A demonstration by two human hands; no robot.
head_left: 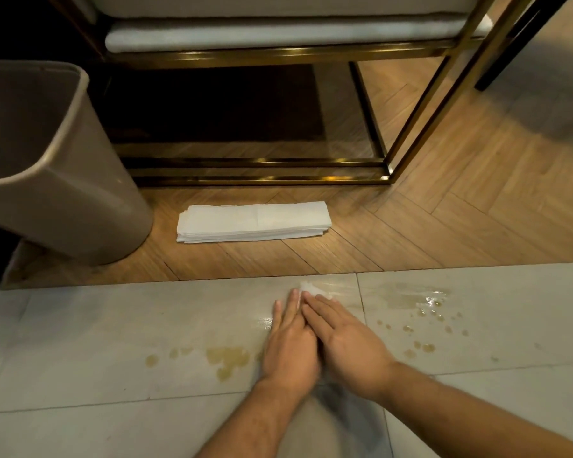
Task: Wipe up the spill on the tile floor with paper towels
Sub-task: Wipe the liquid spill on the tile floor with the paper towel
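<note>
Both hands lie flat on the grey tile floor [80,325], pressing a wet white paper towel [311,288] that only peeks out past the fingertips. My left hand [288,345] has its fingers straight and together. My right hand [348,342] rests beside it, its fingers crossing over the left fingers. A yellowish spill marks the tiles: a puddle with drops [227,358] left of my hands, and a shiny wet patch with scattered drops [424,304] to the right. A wet smear [263,322] shows by the left fingers.
A stack of folded white paper towels [253,222] lies on the wood floor [444,209] beyond the tiles. A beige waste bin [47,166] stands at the left. A gold metal furniture frame [258,180] stands behind the stack.
</note>
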